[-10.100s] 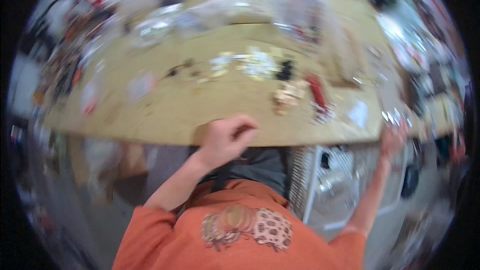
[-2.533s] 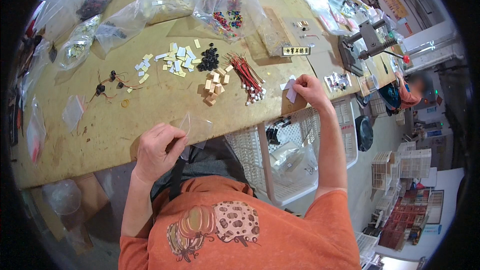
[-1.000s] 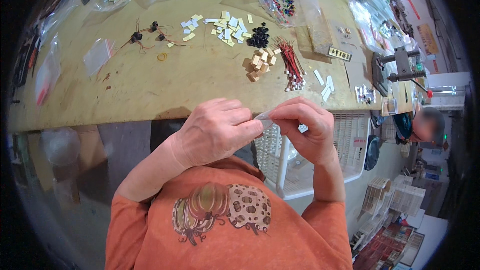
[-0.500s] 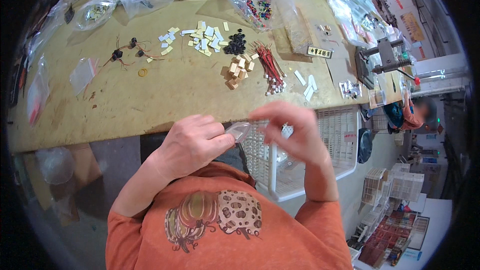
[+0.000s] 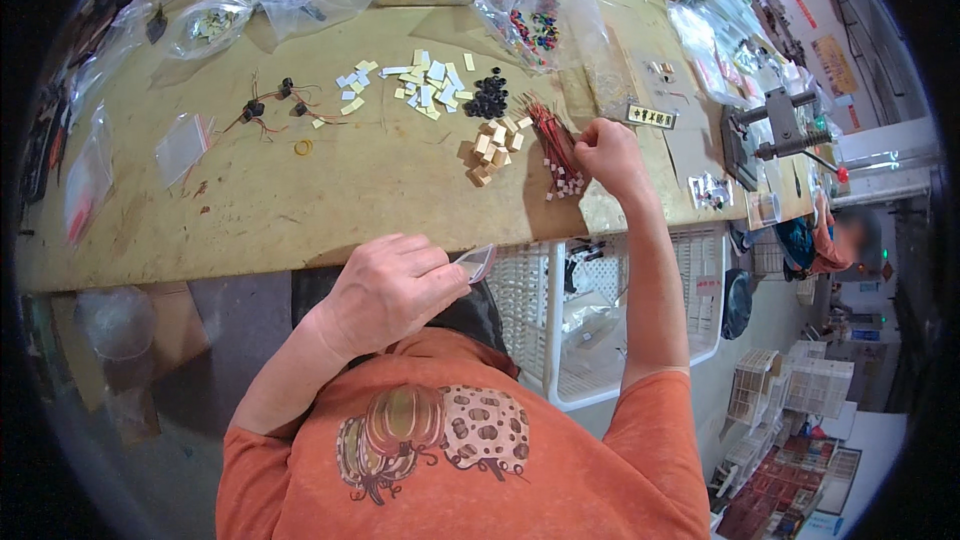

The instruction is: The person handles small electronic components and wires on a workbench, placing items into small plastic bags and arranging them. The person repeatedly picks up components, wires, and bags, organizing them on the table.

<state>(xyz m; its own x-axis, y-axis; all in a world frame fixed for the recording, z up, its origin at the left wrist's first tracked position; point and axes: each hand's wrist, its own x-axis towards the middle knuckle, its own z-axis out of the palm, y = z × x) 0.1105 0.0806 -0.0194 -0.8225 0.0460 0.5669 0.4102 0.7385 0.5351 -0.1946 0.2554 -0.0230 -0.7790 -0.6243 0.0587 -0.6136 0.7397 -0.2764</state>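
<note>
You're pinching a small clear bag (image 5: 477, 261) in your left hand (image 5: 385, 290), just off the near edge of the bench (image 5: 300, 190). Your right hand (image 5: 608, 155) is resting w/ fingers curled at the bundle of red wires (image 5: 552, 145); can't tell if it's gripping any. Tan blocks (image 5: 492, 150) are lying just beside.

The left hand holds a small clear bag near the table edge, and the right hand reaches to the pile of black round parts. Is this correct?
Not quite. In the head view the right hand reaches the bundle of red wires, not the black round parts. The left hand does hold the small clear bag near the table edge.
</note>
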